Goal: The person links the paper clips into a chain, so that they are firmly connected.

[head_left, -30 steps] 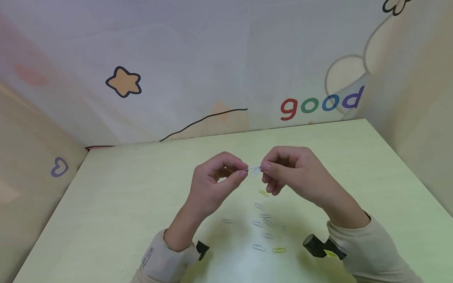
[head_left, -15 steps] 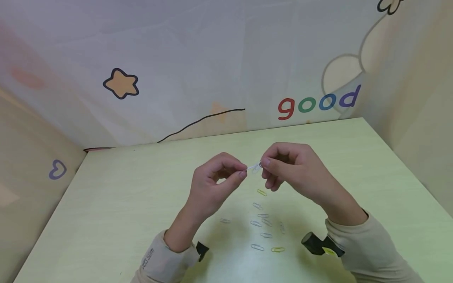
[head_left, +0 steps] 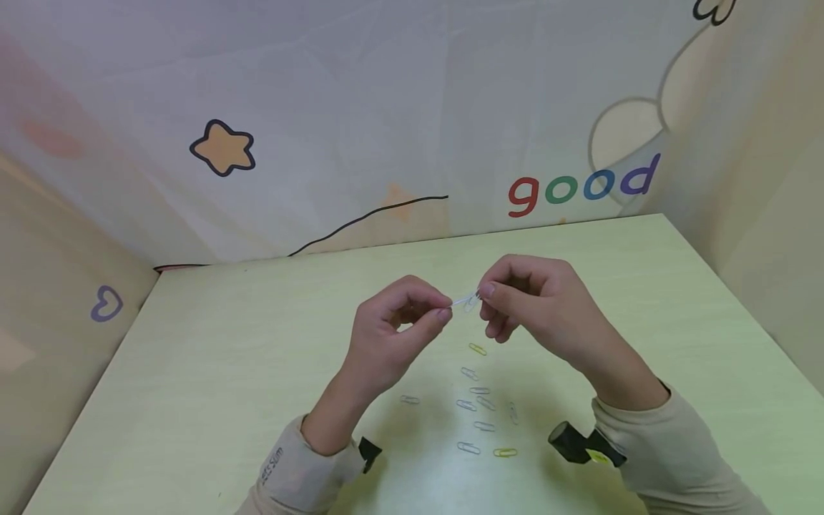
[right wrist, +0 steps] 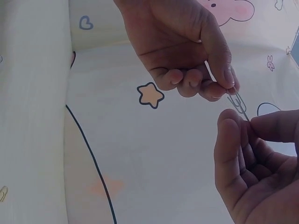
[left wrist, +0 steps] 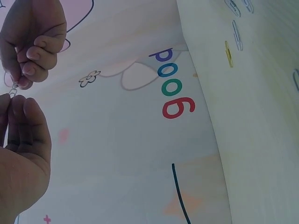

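In the head view, my left hand [head_left: 385, 342] and right hand [head_left: 543, 307] meet above the table, fingertips a short gap apart. Pale wire of a paper clip [right wrist: 240, 103] spans that gap, with curved loops showing in the right wrist view. Thumb and index finger of the left hand pinch one end; the right thumb and index finger pinch the other. Whether one clip or two linked ones are held I cannot tell, because fingertips cover the ends. Below lie a yellow paper clip [head_left: 478, 349] and several silver paper clips [head_left: 466, 405].
A second yellow paper clip [head_left: 505, 453] lies nearer me on the pale green table [head_left: 257, 372]. One silver paper clip [head_left: 410, 400] sits apart on the left. A printed cloth wall [head_left: 347, 129] closes the back, and side walls flank the table.
The right hand has risen slightly, and the wire between the hands slants up more toward it. The left hand stays nearly still, and both keep their pinch. The clips on the table have not moved.
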A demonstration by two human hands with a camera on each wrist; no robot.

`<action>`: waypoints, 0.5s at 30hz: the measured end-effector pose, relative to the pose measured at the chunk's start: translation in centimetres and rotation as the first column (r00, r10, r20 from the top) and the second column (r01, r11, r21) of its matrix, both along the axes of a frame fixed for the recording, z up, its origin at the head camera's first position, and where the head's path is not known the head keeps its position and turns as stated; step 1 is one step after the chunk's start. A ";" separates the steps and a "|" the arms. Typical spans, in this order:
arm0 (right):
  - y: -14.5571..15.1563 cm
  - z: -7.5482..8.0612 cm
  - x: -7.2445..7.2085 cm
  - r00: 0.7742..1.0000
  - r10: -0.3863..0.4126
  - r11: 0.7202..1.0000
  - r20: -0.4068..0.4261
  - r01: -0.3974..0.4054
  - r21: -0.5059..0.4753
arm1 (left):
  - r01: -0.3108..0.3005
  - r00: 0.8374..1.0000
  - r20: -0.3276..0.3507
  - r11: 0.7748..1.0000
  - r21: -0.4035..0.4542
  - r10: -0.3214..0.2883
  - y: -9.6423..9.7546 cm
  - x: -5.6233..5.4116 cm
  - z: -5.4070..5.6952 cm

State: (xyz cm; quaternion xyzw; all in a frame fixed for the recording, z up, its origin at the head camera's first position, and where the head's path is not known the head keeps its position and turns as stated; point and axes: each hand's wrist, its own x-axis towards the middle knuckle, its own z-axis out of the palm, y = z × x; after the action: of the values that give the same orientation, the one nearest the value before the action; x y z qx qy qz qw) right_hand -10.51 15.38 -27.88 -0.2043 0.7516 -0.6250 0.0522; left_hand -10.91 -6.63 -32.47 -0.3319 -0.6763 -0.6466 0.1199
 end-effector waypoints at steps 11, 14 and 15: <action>-0.1 0.0 0.0 0.999 -0.029 1.000 -0.028 0.029 0.011 | -0.012 1.000 0.002 1.000 -0.007 0.012 0.1 0.0 0.0; -0.1 0.0 0.0 0.997 -0.062 0.998 -0.035 0.063 0.018 | -0.018 1.000 0.003 1.000 -0.006 0.018 0.1 0.0 0.0; -0.1 0.1 0.0 0.997 -0.074 0.997 -0.035 0.074 0.017 | -0.019 1.000 0.004 1.000 -0.005 0.019 0.1 0.0 0.0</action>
State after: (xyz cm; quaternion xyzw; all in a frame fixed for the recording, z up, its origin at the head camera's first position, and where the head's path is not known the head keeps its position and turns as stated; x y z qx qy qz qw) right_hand -10.51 15.26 -27.81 -0.1866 0.7651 -0.6161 0.0179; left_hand -10.91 -6.51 -32.45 -0.3246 -0.6813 -0.6444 0.1237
